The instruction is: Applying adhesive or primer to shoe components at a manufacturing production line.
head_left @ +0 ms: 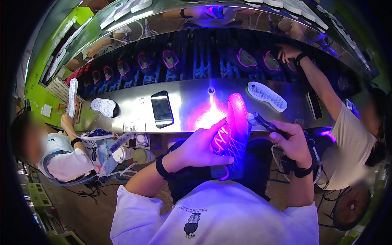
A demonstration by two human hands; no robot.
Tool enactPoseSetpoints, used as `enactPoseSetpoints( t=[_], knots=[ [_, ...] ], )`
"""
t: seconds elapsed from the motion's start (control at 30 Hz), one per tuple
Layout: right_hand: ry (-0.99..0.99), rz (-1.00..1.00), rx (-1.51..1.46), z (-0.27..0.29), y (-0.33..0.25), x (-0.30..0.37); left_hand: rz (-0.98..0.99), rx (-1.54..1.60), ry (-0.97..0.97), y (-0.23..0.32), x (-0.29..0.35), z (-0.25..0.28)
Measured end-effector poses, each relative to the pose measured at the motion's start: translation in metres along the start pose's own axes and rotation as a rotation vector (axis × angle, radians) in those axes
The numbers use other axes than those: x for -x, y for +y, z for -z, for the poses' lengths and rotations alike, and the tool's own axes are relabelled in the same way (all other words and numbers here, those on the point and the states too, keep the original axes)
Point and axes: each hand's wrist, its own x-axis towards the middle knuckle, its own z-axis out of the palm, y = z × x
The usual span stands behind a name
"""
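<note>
My left hand (200,149) is wrapped round a laced shoe upper (237,118), which looks pink and purple under violet light. The upper stands tilted above my lap, toe toward the table, and a bright pink line runs along its edge. In my right hand (293,143) is a dark-handled brush (268,124). Its bristles meet the right side of the upper near the toe; whether they press on it I cannot tell. Beyond the upper, a white shoe sole (267,96) lies on the metal table (136,92).
A phone (162,109), another sole (104,107) and a second phone (314,105) lie on the table. Behind it, a dark conveyor (202,53) carries several shoe uppers (169,60). At left a person (69,159) holds a sole; at right another person's arm (322,83) reaches over the conveyor.
</note>
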Motion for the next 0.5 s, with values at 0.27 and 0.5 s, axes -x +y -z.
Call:
enactPoseSetpoints(
  t=[0.27, 0.5],
  knots=[
    [0.05, 0.049, 0.028, -0.013, 0.028, 0.008, 0.207, 0.273, 0.053, 0.013, -0.012, -0.01],
    [0.029, -0.106, -0.116, -0.033, 0.069, 0.032, 0.343, 0.715, 0.051, -0.019, -0.025, -0.029]
  ],
)
